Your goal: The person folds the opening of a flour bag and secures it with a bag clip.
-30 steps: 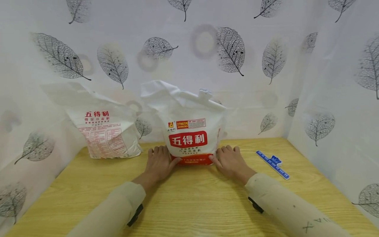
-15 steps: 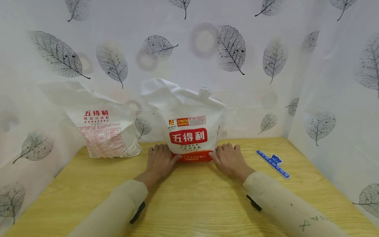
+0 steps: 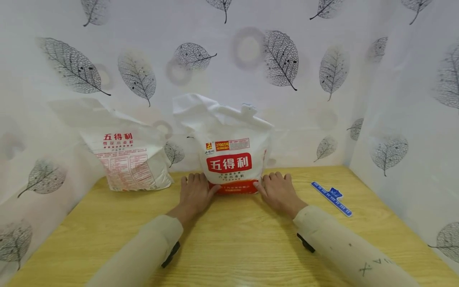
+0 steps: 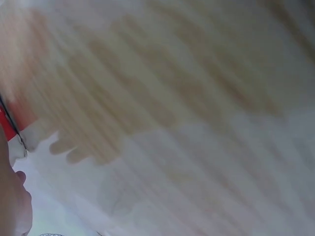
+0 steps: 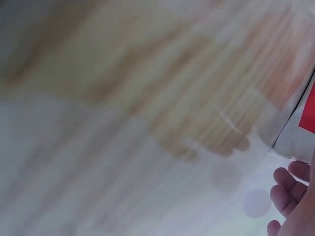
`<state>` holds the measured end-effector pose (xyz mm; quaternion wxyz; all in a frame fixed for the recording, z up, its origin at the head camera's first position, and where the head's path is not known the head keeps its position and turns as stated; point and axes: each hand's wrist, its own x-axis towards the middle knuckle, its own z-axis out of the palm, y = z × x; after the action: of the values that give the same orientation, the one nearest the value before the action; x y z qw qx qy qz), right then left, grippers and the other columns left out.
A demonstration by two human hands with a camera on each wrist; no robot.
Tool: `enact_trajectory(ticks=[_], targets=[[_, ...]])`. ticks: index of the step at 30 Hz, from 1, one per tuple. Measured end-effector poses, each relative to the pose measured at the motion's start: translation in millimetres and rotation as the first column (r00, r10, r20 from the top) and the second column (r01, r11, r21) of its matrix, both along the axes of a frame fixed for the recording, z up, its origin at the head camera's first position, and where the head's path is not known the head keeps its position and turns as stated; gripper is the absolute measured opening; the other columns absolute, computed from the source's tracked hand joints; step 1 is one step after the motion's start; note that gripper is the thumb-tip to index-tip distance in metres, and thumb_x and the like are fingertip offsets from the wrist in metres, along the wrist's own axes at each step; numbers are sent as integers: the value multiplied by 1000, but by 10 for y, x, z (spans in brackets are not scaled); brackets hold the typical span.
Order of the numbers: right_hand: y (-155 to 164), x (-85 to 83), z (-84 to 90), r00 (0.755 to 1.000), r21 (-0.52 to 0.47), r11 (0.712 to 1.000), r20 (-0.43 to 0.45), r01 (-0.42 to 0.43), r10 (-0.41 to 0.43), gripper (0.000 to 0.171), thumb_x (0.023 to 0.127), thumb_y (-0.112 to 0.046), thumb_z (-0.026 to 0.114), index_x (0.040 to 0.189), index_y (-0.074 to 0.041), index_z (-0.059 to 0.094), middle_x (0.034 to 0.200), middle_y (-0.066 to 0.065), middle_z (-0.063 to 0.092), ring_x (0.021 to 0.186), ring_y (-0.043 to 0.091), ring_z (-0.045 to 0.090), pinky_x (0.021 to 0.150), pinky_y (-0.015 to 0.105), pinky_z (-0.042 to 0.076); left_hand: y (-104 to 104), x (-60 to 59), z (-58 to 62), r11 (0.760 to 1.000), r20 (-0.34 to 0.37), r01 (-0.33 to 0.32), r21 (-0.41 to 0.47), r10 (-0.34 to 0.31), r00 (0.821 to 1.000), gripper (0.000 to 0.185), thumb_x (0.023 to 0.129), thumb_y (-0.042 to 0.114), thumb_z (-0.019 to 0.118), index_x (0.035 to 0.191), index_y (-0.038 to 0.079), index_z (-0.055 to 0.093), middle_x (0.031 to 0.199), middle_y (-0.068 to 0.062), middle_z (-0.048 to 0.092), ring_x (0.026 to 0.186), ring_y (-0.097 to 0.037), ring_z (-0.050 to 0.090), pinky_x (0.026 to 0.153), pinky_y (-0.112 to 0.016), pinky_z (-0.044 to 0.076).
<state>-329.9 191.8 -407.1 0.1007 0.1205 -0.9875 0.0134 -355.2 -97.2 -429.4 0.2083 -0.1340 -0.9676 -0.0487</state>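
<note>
Two white plastic flour bags with red print stand on the pale yellow wooden table (image 3: pixel 229 247), and two hands work at one of them. The nearer white flour bag with a red label band (image 3: pixel 229 159) stands upright at the middle of the table, toward the back, close before the leaf-patterned white curtain wall (image 3: pixel 279 59); its top is crumpled and carries one white plastic handle (image 3: pixel 247 111). The left hand (image 3: pixel 195 193) lies flat on the table at the bag's left lower corner, its four fingers stretched forward and its thumb laid against the red base strip; nothing is gripped, the hand merely presses against the bag's side. The right hand (image 3: pixel 276 191) mirrors it at the right lower corner, fingers straight and together, thumb touching the base, likewise holding nothing. Both forearms wear beige sleeves, each with one dark strap at the wrist. The second white flour bag with small red text (image 3: pixel 129 159) stands well apart to the left, leaning against the curtain, its back panel facing out. One blue plastic ruler-like clip (image 3: pixel 331 198) lies flat on the table to the right, near the right hand but not touching it. The two wrist views are heavily blurred; the left one shows only a sliver of red and white bag edge, the right one a few fingertips (image 5: pixel 285 189) beside the bag.
</note>
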Motion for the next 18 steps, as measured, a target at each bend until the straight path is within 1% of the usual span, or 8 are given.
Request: enact_trajectory(ticks=[3,5,10,14,18], targets=[[-9,-18,4,1000,5,1000,-13,1,-1,69,103,-61,19,118,-8,60,113,11,63,102,29,51,86,52,33,20,-16,1,1000,0,-10,0,10,1000,79,96,73,31,113,0,54,101,-18,62,98,-35,53,87,-51,35],[-17,-36,5,1000,9,1000,-20,5,-5,66,104,-60,19,113,-9,60,107,10,62,98,28,50,85,51,33,34,-21,9,1000,10,-20,-3,21,1000,77,97,71,33,112,-1,54,102,-19,61,99,-35,52,88,-51,35],[-35,-69,15,999,35,999,-40,17,-16,61,105,-58,20,104,-10,58,95,8,58,89,28,48,79,49,32,66,-25,43,999,34,-51,-13,51,998,72,97,68,39,109,-1,54,102,-18,60,100,-35,51,89,-51,35],[-44,-87,17,998,47,999,-51,23,-21,57,106,-56,23,100,-10,56,91,8,56,86,27,48,77,49,31,91,-35,51,996,36,-73,-40,75,997,72,98,68,36,106,-1,55,101,-18,60,100,-35,51,91,-51,35],[-56,-113,3,998,53,998,-62,35,-31,55,106,-54,25,98,-10,55,88,8,53,86,28,48,77,48,31,109,-46,46,995,29,-78,-57,80,996,71,99,66,34,107,-1,56,101,-18,60,101,-35,50,91,-52,34]])
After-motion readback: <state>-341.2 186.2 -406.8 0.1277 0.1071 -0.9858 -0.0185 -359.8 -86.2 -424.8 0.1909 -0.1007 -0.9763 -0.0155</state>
